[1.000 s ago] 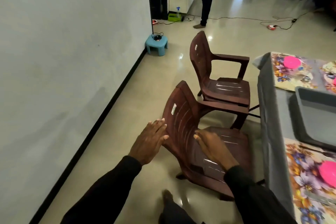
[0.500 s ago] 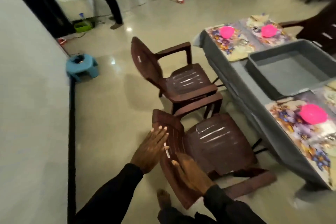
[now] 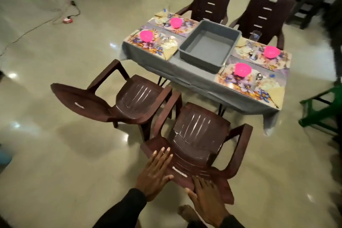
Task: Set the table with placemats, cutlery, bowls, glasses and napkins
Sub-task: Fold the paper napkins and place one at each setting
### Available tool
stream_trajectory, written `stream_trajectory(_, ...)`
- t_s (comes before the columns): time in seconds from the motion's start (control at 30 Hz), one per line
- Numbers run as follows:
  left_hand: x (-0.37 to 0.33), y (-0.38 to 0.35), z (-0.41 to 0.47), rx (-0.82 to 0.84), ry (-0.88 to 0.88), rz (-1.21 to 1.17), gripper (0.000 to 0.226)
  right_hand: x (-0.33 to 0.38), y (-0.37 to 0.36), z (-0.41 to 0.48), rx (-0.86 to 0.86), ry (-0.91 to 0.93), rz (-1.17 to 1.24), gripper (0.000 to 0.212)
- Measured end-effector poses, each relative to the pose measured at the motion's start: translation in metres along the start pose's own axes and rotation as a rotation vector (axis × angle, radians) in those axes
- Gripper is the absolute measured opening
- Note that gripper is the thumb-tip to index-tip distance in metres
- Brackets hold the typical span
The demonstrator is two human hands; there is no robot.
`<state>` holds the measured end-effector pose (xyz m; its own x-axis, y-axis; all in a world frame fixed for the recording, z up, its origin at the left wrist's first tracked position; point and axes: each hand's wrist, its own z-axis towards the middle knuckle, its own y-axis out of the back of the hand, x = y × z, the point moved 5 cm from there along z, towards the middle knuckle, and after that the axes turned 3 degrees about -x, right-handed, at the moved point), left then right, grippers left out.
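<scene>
While our fingers [image 3: 162, 153] lie flat and spread on the backrest of the near chair [image 3: 199, 139], gripping nothing, left hand [image 3: 154, 174] and right hand [image 3: 207, 200] have swung it round to face the table [image 3: 185, 74]. All four placemats carry pink bowls, e.g. this bowl [image 3: 242, 69], and the grey tub [image 3: 209, 44] sits empty, so the setting looks basically done.

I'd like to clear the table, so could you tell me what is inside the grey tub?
The grey tub shows only its bare floor; the near wall hides a strip of that floor.
</scene>
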<state>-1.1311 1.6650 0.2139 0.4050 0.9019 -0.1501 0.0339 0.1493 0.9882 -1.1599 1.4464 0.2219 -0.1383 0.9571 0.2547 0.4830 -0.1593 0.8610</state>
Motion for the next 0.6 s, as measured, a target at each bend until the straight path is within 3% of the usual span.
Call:
stream_trajectory(0.3,0.035,-0.001,0.006,0.133,-0.086,-0.048,0.073,0.051,-0.008,-0.015,-0.289,-0.304,-0.044,0.078)
stream_trajectory(0.6,0.038,-0.002,0.009,0.121,-0.059,-0.038,0.078,0.052,-0.009,-0.013,-0.393,-0.338,-0.035,0.066)
